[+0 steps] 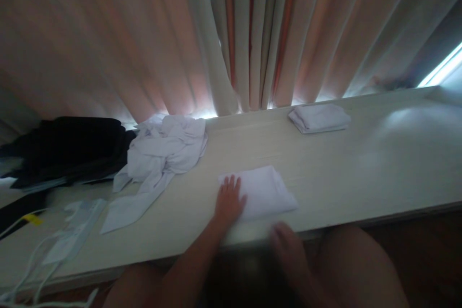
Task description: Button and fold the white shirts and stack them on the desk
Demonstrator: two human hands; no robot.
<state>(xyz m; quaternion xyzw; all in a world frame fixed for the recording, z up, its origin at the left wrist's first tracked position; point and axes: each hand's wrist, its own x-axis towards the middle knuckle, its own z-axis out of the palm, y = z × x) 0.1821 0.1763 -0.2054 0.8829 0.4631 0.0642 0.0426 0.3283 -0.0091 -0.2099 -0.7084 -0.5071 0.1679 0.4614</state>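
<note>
A folded white cloth [265, 192] lies flat near the front edge of the pale table. My left hand [230, 199] rests on its left side, palm down with fingers spread. My right hand [287, 240] is blurred by motion just off the table's front edge, below the cloth and apart from it; its fingers cannot be made out clearly. Farther back on the right sits another folded white cloth [319, 118]. To the left lies a crumpled heap of white cloth [168, 147], one strip of it trailing toward the front.
Black folded cloths [79, 147] are stacked at the far left. In front of them are a white power strip [74, 233] and white cables [36, 260]. Long curtains [260, 33] hang along the back edge of the table [378, 168]. My knees are under the front edge.
</note>
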